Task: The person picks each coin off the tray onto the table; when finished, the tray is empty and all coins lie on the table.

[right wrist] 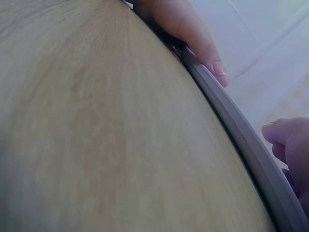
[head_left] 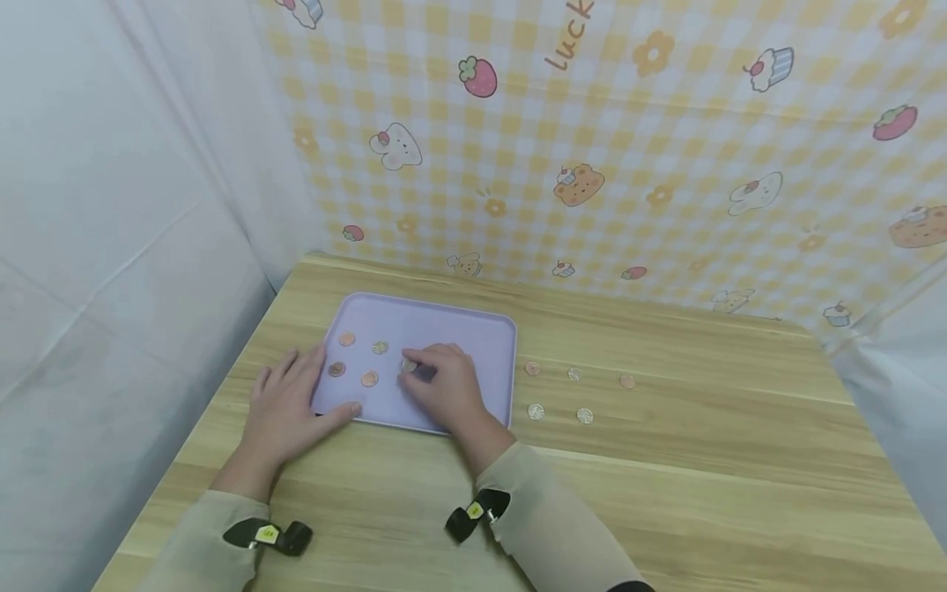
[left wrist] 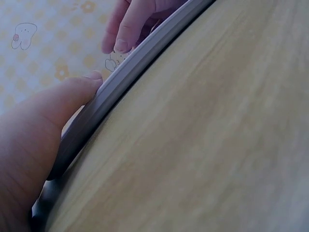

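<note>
A lilac tray (head_left: 459, 321) lies on the table, with several copper and silver-coloured coins in its left half. In the head view my right hand (head_left: 447, 386) pinches a silver coin (head_left: 408, 365) between thumb and index finger, low over the middle of the tray. A silver coin (head_left: 381, 347) and a copper coin (head_left: 369, 378) lie just left of it. Farther left are another copper coin (head_left: 347, 338) and a darker brown one (head_left: 336, 369). My left hand (head_left: 288, 407) rests along the tray's left edge, fingers extended, its thumb (left wrist: 79, 92) on the front rim.
Right of the tray, several loose coins lie on the wooden table (head_left: 703, 510): copper ones (head_left: 533, 368) and silver ones (head_left: 584, 416). A yellow checked cloth (head_left: 518, 164) hangs behind the table, and white sheeting (head_left: 111, 247) hangs at the left.
</note>
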The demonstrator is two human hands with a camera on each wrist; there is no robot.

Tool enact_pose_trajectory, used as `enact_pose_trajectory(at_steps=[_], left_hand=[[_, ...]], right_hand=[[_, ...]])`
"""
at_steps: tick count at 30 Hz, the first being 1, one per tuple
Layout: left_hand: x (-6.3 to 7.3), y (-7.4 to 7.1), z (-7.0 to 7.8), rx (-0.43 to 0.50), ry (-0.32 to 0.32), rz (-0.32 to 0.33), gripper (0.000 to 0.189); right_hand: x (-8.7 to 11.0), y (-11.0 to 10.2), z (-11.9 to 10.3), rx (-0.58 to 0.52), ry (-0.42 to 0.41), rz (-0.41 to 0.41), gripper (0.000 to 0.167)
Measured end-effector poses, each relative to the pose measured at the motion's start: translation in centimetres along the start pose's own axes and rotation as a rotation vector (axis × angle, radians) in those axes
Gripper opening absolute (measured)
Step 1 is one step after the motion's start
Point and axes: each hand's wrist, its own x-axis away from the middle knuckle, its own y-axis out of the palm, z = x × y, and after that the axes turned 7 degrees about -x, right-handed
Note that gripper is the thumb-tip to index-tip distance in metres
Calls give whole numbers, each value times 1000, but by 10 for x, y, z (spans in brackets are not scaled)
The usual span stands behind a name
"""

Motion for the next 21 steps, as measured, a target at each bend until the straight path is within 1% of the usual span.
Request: enact_pose_trajectory(at_steps=[4, 7, 15, 21], left_hand=[[0, -1, 0, 2, 0, 1, 113], [1, -1, 1, 5, 1, 2, 113], [1, -1, 2, 6, 4, 8, 113], [0, 0, 0, 7, 0, 8, 115]], right_hand=[[0, -1, -2, -17, 10, 8, 37], [0, -1, -2, -8, 21, -2, 39], [0, 0, -1, 4, 60, -34, 35], [-1, -1, 0, 9, 41, -50, 31]])
